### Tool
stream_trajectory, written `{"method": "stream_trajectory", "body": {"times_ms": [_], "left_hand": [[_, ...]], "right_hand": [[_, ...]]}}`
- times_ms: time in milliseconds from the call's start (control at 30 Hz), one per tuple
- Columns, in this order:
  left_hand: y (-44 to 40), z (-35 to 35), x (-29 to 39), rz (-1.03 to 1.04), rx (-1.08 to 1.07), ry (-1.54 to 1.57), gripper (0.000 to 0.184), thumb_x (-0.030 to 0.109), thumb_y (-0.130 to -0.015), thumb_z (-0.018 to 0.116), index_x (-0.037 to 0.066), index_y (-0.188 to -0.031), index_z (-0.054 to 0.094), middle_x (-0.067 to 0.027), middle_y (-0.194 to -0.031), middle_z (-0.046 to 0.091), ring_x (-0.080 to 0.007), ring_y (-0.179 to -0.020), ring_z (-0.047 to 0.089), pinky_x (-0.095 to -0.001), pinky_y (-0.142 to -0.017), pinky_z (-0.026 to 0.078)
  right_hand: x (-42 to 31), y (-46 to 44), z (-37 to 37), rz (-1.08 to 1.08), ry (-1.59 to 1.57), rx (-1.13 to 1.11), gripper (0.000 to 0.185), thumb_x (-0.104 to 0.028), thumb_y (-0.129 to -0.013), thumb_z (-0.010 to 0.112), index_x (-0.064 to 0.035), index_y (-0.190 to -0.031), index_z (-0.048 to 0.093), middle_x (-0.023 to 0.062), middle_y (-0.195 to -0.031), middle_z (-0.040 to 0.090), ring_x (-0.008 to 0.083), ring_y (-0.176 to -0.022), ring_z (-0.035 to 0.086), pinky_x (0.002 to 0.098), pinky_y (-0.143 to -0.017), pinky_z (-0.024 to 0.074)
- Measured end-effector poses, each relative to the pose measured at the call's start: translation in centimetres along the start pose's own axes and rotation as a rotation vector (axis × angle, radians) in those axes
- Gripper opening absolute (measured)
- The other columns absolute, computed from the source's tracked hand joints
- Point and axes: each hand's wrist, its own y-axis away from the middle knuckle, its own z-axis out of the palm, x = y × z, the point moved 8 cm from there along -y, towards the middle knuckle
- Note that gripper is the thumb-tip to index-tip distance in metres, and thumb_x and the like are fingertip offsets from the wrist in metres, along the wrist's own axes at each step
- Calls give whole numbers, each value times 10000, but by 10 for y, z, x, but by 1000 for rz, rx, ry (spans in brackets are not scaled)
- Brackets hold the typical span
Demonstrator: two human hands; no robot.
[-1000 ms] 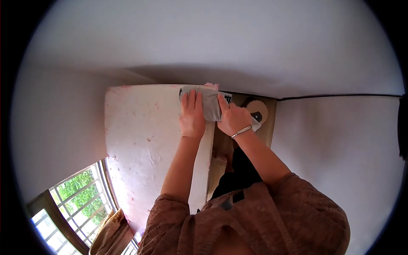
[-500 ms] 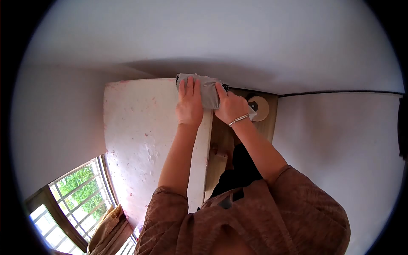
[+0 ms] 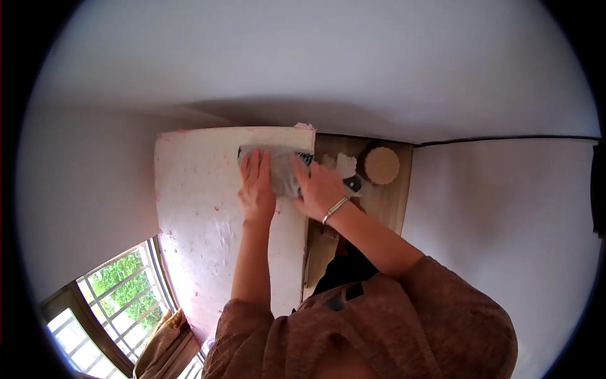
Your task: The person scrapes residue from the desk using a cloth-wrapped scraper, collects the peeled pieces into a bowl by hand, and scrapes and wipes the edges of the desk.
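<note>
"Fingers (image 3: 255, 165) of the left hand (image 3: 257, 197): how do they lie?"
"Slightly spread, flat on a wrinkled grey sheet (image 3: 283, 182) with black-patterned corners."
"And those of the right hand (image 3: 322, 192)?"
"Its index finger stretches onto the sheet; whether the others pinch anything, I cannot tell."
"Where is the sheet?"
"On the pale, pink-flecked board (image 3: 189, 189), near its far right corner. Right of the board, a round beige disc (image 3: 382, 165) and a ragged white scrap (image 3: 346, 165) show against a wood-coloured surface (image 3: 392, 199)."
</note>
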Motion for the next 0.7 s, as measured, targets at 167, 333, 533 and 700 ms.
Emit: {"method": "stream_trajectory", "body": {"times_ms": [167, 333, 533, 700], "left_hand": [[21, -7, -27, -52, -35, -7, 531, -66, -743, 427, 111, -1244, 433, -85, -1302, 397, -300, -1221, 330, -364, -840, 453], [17, -12, -30, -46, -158, 21, 611, -84, -696, 478, 126, -1265, 403, -73, -1331, 355, -288, -1237, 308, -357, -833, 460], [8, -12, -48, 10, -486, 304, 761, 10, -608, 639, 136, -1300, 350, -59, -1398, 235, -272, -1294, 192, -371, -966, 358], [10, -9, -54, -15, -652, 468, 823, 160, -581, 734, 141, -1310, 352, -48, -1430, 173, -246, -1319, 137, -353, -1042, 237]], "right_hand": [[8, -30, -39, -205, -370, 216, 448, -303, -689, 667, -49, -1045, 572, 132, -877, 570, 288, -911, 518, 400, -794, 423], [56, -94, -5, 11, -717, 97, 289, -230, -718, 666, -10, -902, 626, 110, -763, 630, 207, -705, 583, 319, -690, 458], [75, -105, 26, 194, -1030, -34, 239, -218, -772, 648, 0, -867, 635, 35, -725, 611, 105, -638, 523, 267, -617, 469], [115, -99, 54, 519, -1548, 29, 213, -204, -794, 636, -12, -886, 629, 35, -743, 593, 101, -651, 515, 232, -557, 457]]}}
